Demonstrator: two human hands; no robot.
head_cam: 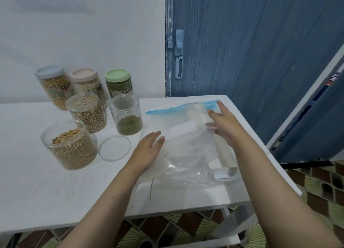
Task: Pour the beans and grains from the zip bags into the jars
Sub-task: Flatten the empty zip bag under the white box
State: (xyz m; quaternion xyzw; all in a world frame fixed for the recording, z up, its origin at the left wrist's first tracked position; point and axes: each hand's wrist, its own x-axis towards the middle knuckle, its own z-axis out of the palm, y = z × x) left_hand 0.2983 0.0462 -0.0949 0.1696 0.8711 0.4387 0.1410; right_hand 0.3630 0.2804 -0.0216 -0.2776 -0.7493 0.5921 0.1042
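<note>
My only view came from the head-worn camera, which looked forward and down from close above the white table (pixel 55 192), jars toward ten o'clock, blue door (pixel 251 43) toward one o'clock, both forearms entering from six.

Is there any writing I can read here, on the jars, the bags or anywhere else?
No text can be read.
Blue-lidded jar: printed label, too blurred to read.
Pink-lidded jar: printed label, too blurred.
Green-lidded jar: printed label, too blurred.
Zip bag: a white strip, no writing visible on it.
Three open jars, including the one with green beans: no labels seen.
Door: no sign.
</note>
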